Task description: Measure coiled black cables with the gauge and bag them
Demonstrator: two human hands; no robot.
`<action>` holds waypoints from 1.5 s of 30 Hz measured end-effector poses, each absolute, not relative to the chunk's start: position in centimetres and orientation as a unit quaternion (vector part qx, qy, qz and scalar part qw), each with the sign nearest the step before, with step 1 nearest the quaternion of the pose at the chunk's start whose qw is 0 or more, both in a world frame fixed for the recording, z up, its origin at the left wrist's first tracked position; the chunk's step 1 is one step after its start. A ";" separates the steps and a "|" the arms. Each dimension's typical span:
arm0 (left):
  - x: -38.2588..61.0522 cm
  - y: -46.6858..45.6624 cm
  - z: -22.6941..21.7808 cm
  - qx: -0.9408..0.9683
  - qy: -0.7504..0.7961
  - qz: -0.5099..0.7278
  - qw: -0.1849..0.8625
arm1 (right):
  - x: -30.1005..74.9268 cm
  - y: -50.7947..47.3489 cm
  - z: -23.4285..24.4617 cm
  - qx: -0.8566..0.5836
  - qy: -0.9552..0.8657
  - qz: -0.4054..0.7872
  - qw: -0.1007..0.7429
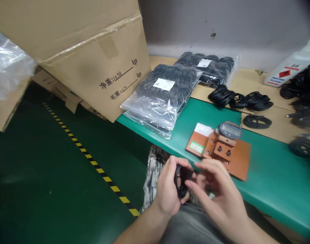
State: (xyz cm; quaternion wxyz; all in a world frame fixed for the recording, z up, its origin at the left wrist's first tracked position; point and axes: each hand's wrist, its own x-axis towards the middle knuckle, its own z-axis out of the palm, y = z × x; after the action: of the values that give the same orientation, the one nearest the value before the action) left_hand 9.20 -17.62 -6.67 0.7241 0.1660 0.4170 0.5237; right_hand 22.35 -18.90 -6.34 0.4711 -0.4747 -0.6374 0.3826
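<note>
My left hand (168, 188) is closed round a small bunch of black rubber rings (180, 181), held upright just below the edge of the green table (271, 176). My right hand (218, 191) is beside it, fingers curled, with thumb and forefinger pinching at the same rings. Both hands hover over my lap, close to a brown gauge fixture (222, 150) with a round digital dial (229, 130) on the table.
Two clear bags of black rings (165, 93) (210, 67) lie at the table's back, with loose ring bundles (242, 100) on brown cardboard. A large carton (94, 57) stands at left. A white bottle (288, 69) lies at far right. Green floor with yellow-black tape (94, 162) is at left.
</note>
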 end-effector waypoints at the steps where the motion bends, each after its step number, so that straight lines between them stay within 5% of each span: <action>1: 9.2 -17.6 -6.6 0.168 0.416 0.536 0.716 | 22.2 -19.2 -6.2 -0.466 -0.643 0.368 0.483; 8: 9.4 -18.3 -7.4 0.343 0.449 0.589 0.578 | 20.9 -19.0 -5.5 -0.470 -0.609 0.524 0.365; 21: 8.8 -18.7 -7.1 0.477 0.510 0.564 0.440 | 21.0 -18.5 -5.3 -0.467 -0.440 0.692 0.331; 32: 5.5 -19.5 -9.0 0.601 0.399 0.479 0.500 | 21.8 -18.3 -5.1 -0.453 -0.417 0.692 0.377; 36: 4.6 -19.0 -8.2 0.649 0.433 0.428 0.456 | 22.4 -18.0 -5.1 -0.446 -0.471 0.681 0.339; 41: 5.2 -18.9 -7.0 0.560 0.476 0.386 0.557 | 23.5 -17.1 -4.3 -0.441 -0.613 0.600 0.264; 45: 5.8 -19.0 -7.0 0.491 0.439 0.402 0.635 | 24.0 -16.6 -4.3 -0.410 -0.561 0.687 0.214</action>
State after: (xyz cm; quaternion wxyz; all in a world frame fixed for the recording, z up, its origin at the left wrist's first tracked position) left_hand 5.78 -19.02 -7.05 0.6354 0.4911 0.4394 0.4025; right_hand 23.96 -16.58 -4.28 0.2144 -0.4098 -0.5610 0.6866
